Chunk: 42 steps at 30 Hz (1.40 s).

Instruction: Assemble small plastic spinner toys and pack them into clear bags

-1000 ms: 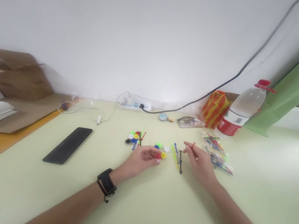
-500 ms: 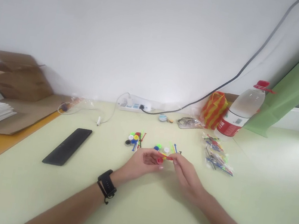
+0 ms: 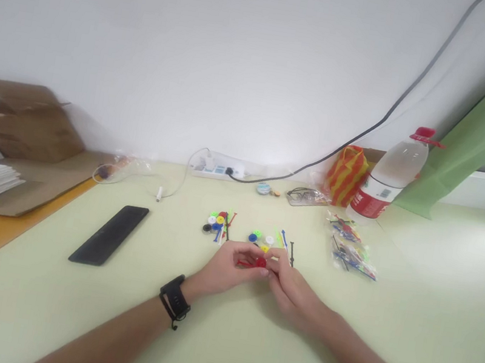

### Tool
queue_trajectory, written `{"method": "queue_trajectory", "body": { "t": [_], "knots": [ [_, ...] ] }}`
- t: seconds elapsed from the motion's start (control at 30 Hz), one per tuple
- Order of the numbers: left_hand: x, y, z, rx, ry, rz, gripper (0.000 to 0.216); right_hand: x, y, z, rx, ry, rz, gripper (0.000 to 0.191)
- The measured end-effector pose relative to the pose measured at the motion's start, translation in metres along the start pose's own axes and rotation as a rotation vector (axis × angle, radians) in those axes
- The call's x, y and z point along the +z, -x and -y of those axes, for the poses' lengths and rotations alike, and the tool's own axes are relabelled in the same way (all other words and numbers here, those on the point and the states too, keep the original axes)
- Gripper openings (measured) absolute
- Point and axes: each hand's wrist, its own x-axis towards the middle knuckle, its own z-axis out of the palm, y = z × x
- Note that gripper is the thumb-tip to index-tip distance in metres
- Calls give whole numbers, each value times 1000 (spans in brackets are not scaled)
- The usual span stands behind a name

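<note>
My left hand [image 3: 231, 269] is closed around a small red plastic wheel [image 3: 261, 262], with the thumb beneath it. A thin red plastic stick [image 3: 243, 263] shows inside that palm, left of the wheel; whether the two are joined I cannot tell. Fingertips of my right hand [image 3: 293, 284] are pinched against the wheel's right side, hiding part of it. Just beyond the hands lie loose wheels in green, blue, white and yellow [image 3: 264, 248], beside a blue stick [image 3: 284, 238] and a black stick [image 3: 291, 252]. Further left is another group of coloured wheels [image 3: 216, 226] and sticks [image 3: 226, 226].
A black flat slab [image 3: 109, 235] lies left. Clear bags of parts [image 3: 353, 251] and a large bottle [image 3: 387, 183] stand right. Along the wall are a power strip [image 3: 217, 167], a cable [image 3: 384, 118] and a striped bag [image 3: 347, 176]. Cardboard [image 3: 26, 123] is far left.
My right hand has closed in on the red wheel in my left hand. The red stick, earlier stretched between both hands, now shows inside the left palm.
</note>
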Motion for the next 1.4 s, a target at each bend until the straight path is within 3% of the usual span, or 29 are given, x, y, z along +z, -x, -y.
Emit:
{"method": "queue_trajectory", "body": {
  "t": [0.23, 0.77, 0.97, 1.13, 1.4],
  "knots": [
    [3, 1, 4, 43, -23, -17, 31, -5, 3, -2, -40, 55, -96, 12],
    [4, 4, 1, 194, -163, -50, 19, -8, 2, -7, -94, 105, -26, 22],
    [4, 4, 0, 223, -245, -74, 16, -10, 3, -9, 24, 41, -35, 20],
    [2, 4, 1, 255, -325, -114, 9, -15, 2, -8, 80, -149, -81, 10],
    [5, 5, 3, 172, -243, -40, 10, -18, 0, -2, 155, -372, -94, 14]
  ]
}}
